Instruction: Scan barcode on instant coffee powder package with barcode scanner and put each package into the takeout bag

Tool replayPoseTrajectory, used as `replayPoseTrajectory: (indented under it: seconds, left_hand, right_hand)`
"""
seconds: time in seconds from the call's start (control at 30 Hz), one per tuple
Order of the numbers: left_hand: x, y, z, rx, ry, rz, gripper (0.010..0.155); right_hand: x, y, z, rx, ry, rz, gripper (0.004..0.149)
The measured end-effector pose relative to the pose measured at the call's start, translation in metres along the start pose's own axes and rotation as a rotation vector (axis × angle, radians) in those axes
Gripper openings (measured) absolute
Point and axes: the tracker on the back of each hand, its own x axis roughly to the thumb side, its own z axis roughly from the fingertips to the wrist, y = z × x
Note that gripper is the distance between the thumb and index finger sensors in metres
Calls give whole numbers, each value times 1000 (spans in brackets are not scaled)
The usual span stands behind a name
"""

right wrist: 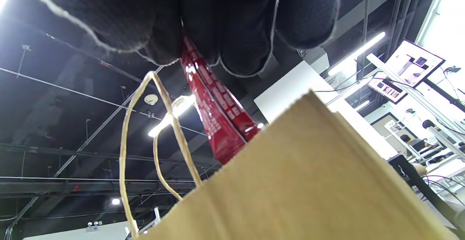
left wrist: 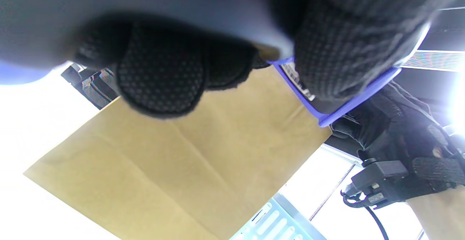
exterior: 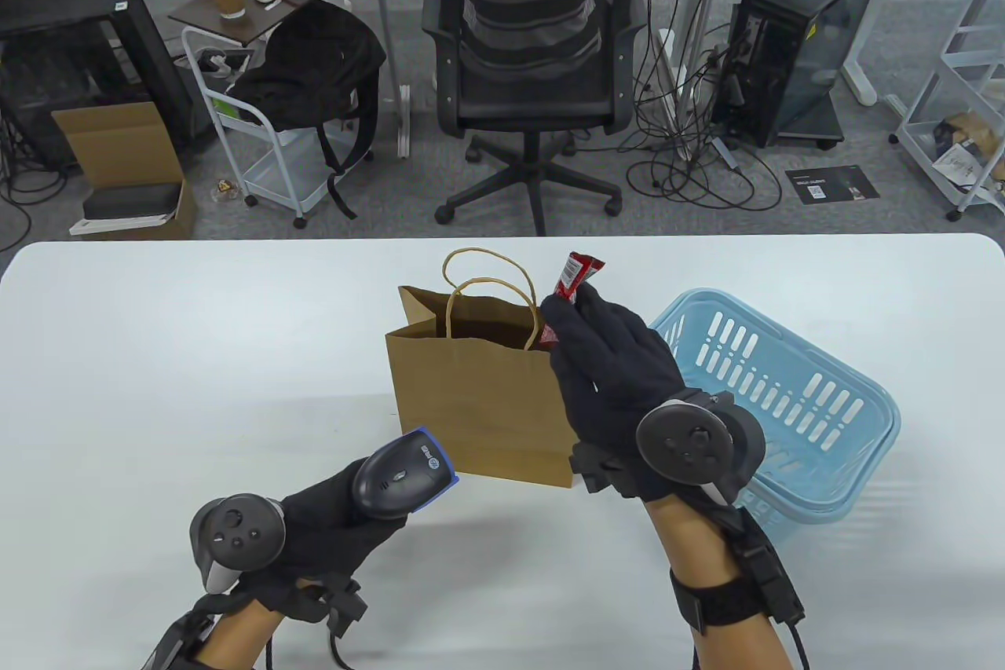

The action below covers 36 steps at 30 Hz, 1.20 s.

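A brown paper takeout bag (exterior: 479, 403) stands upright in the middle of the table, its mouth open and its twine handles (exterior: 487, 281) up. My right hand (exterior: 604, 356) pinches a red coffee stick package (exterior: 571, 279) over the bag's right rim; the stick's lower end dips into the mouth. The same red package (right wrist: 218, 123) hangs from my fingers in the right wrist view, behind the bag (right wrist: 308, 182). My left hand (exterior: 330, 529) grips a grey barcode scanner (exterior: 400, 474) with a blue nose, low and left of the bag. In the left wrist view the scanner's blue rim (left wrist: 338, 105) points at the bag (left wrist: 181, 167).
A light blue plastic basket (exterior: 793, 403) stands tilted right of the bag, behind my right wrist; its contents are hidden. White table (exterior: 196, 356) stretches left of the bag. An office chair (exterior: 534, 57) and a cart stand beyond the far edge.
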Motion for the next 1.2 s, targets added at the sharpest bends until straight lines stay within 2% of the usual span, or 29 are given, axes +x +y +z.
replayPoseTrajectory:
  seconds: [0.2,0.3,0.43,1.2]
  left_hand:
    - [0,0,0,-1,-4,0,62]
    - [-1,0,0,-1,-5,0,62]
    - [-1,0,0,-1,-7,-2,62]
    - [-1,-1,0,-10,-5,-9,62]
  right_hand:
    - [-2,6,4,-4,9,6,45]
    - [0,8,8,-82,-15,40,42]
    - [-2,12,12,-119,-34,73,40]
    - [-12,25,19,-134,-68,123,37]
